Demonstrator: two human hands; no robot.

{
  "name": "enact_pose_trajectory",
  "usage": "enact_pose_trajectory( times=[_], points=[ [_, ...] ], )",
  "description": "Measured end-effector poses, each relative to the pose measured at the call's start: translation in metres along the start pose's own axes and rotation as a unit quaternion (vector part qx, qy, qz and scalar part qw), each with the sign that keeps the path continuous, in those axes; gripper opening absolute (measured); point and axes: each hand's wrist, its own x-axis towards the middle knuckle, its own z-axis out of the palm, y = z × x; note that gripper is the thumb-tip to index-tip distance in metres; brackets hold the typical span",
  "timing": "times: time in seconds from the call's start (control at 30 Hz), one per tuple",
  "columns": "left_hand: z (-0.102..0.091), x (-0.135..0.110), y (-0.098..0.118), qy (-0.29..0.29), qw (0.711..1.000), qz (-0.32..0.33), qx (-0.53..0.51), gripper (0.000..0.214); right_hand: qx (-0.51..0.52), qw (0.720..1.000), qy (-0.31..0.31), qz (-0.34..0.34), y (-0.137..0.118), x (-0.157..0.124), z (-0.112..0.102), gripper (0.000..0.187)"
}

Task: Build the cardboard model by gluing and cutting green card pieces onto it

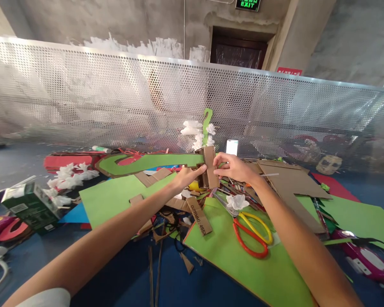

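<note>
My left hand [186, 177] is closed on a folded brown cardboard piece [210, 164], thumb pressed against its left side. My right hand [233, 167] pinches the right edge of this same piece. A long green paper-faced cardboard hook [153, 161] reaches left from it, its curled end far left; how the two join is hidden. Behind the cardboard a smaller green curled strip [206, 125] stands upright with white paper flowers [198, 141] beside it. Below my right hand, scissors [251, 232] with red and yellow handles lie on green paper-covered board [224, 260], near a white flower [237, 202].
Cardboard scraps, including a printed strip [199, 216], cover the middle. Flat cardboard [284, 187] lies to the right, a green box [32, 207] and white flowers [72, 177] to the left. A purple tool [366, 258] sits at lower right. A perforated metal screen [115, 94] stands behind.
</note>
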Motion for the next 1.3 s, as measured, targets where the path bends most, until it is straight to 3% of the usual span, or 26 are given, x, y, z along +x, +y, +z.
enact_pose_trajectory(
  times=[0.27, 0.6, 0.77, 0.87, 1.17, 1.3],
  points=[
    [0.000, 0.001, -0.003, -0.019, 0.999, 0.015, -0.025, 0.076, -0.011, 1.000, 0.008, 0.002, 0.004, 0.002, 0.002, 0.033],
    [-0.003, -0.002, -0.003, 0.023, 0.997, 0.009, 0.069, 0.074, -0.035, 0.999, -0.001, 0.006, 0.001, 0.002, 0.001, 0.033],
    [-0.008, -0.001, -0.013, 0.045, 0.994, 0.003, 0.100, 0.061, -0.036, 0.996, 0.069, -0.037, -0.006, 0.001, 0.001, 0.037],
    [-0.009, 0.000, -0.016, 0.047, 0.992, 0.003, 0.113, 0.056, -0.019, 0.997, 0.067, -0.036, -0.007, 0.001, 0.002, 0.044],
    [-0.005, -0.004, -0.004, 0.040, 0.988, -0.013, 0.147, 0.072, -0.016, 0.996, 0.081, -0.025, -0.004, 0.002, 0.001, 0.040],
    [-0.007, -0.002, -0.009, 0.030, 0.990, -0.006, 0.139, 0.066, -0.004, 0.996, 0.091, -0.008, -0.002, 0.002, 0.000, 0.044]
  ],
)
